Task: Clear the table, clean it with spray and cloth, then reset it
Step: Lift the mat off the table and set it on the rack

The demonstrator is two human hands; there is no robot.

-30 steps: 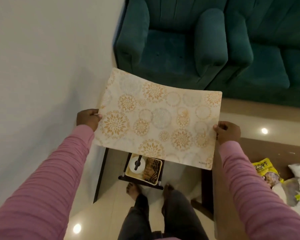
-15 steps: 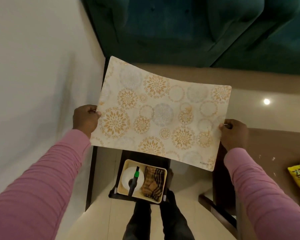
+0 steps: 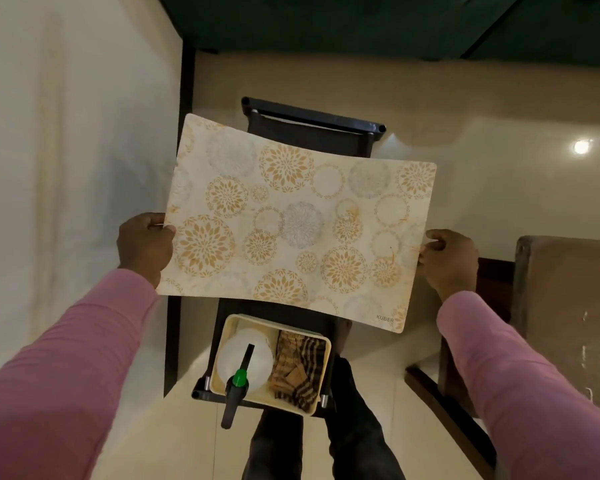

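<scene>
I hold a cream placemat [image 3: 298, 226] with gold and grey flower rings flat in the air by its two short edges. My left hand [image 3: 146, 245] grips the left edge and my right hand [image 3: 447, 258] grips the right edge. Below the mat stands a small dark side table [image 3: 312, 129], mostly hidden by it. On the table's near end sits a cream tray [image 3: 321, 341] holding a white spray bottle [image 3: 245, 358] with a green-and-black nozzle and a folded brown checked cloth [image 3: 297, 368].
A white wall [image 3: 66, 150] runs along the left. A dark green sofa [image 3: 361, 22] fills the top. A brown wooden table [image 3: 568, 323] edges in at the right. My legs [image 3: 326, 445] stand on the pale floor behind the side table.
My view has tilted down and come closer, so the side table and tray lie directly under the placemat. Both hands keep their grip on the mat's edges.
</scene>
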